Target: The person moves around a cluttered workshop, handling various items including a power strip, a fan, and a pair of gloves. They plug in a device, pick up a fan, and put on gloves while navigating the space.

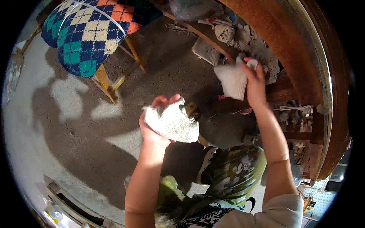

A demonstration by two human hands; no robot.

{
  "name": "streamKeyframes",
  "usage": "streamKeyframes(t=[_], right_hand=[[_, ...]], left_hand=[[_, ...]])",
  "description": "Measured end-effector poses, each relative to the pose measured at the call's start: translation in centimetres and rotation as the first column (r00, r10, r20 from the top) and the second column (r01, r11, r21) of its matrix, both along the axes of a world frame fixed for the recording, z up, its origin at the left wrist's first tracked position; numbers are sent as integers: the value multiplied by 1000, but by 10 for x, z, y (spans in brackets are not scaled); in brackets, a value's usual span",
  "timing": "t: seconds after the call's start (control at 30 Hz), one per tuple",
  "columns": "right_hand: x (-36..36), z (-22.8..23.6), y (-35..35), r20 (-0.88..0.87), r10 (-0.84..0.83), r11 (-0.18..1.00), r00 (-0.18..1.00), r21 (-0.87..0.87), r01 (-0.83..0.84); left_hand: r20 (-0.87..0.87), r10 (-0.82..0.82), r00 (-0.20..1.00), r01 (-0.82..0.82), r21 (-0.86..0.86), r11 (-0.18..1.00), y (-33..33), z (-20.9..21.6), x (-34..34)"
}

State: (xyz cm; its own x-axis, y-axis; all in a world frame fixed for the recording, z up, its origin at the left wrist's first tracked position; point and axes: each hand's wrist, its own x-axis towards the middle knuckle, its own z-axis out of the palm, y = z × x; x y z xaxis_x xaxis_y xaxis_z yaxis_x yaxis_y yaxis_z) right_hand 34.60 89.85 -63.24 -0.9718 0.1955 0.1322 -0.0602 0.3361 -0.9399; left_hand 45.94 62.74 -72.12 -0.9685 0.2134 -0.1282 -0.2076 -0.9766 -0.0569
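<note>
My left hand (152,127) is closed around a white knitted piece (173,123), which looks like a work glove, above the floor in the middle of the view. A small brown bristly object (192,111) shows at its right edge; I cannot tell whether it touches the knit. Further right and higher, my right hand (255,81) grips a white knitted glove (232,80), its ribbed cuff hanging to the left. The fingers of this hand are slightly blurred, and the glove's finger end is partly hidden by them.
A wooden stool (104,81) with a checkered knit cover (89,34) stands at the upper left. A wooden table edge (281,34) curves along the right. Under it lie crumpled white gloves or rags (235,36) and a clear plastic bag (194,9). My knees in floral trousers (235,171) are below.
</note>
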Motion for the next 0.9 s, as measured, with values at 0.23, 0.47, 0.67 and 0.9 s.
streamKeyframes(t=[0.23, 0.47, 0.67, 0.9], right_hand=[[-149, 6, 77, -244, -471, 866, 848, -310, 392], [-148, -60, 96, 346, -409, 800, 844, -310, 514], [-111, -104, 87, 495, -251, 885, 832, -232, 404], [-36, -56, -19, 389, 438, 894, 810, -280, -349]], left_hand=[[-214, 248, 945, -249, 22, 968, 10, -25, 3], [-36, 178, 983, -181, -127, 975, -2, -15, 9], [351, 123, 928, -29, -263, 964, 0, 5, -6], [-112, 76, 991, -79, -22, 997, -3, -21, -1]])
